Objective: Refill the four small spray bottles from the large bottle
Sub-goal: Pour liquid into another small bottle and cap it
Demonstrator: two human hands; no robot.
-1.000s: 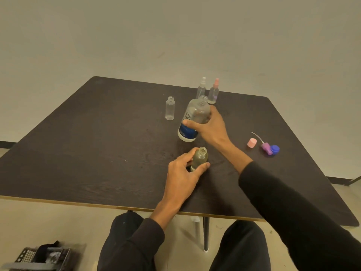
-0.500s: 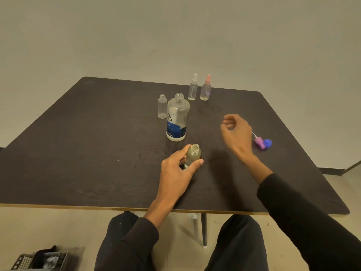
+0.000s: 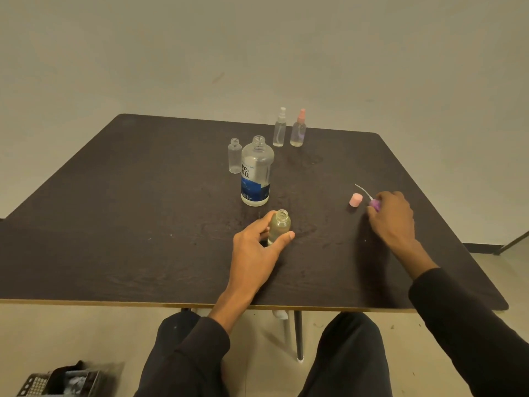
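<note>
— Left hand (image 3: 254, 247)?
— Thumb and fingers grip the open small bottle (image 3: 278, 226), upright on the table (image 3: 114, 224) before the big bottle (image 3: 256, 171).
— Right hand (image 3: 393, 217)?
— Fingers curled on the purple sprayer (image 3: 375, 204).

sleeves (image 3: 472, 325): long, black, ending at the wrists
trousers (image 3: 349, 362): black, loose
hands: bare, left hand (image 3: 254, 250), right hand (image 3: 393, 217)
</note>
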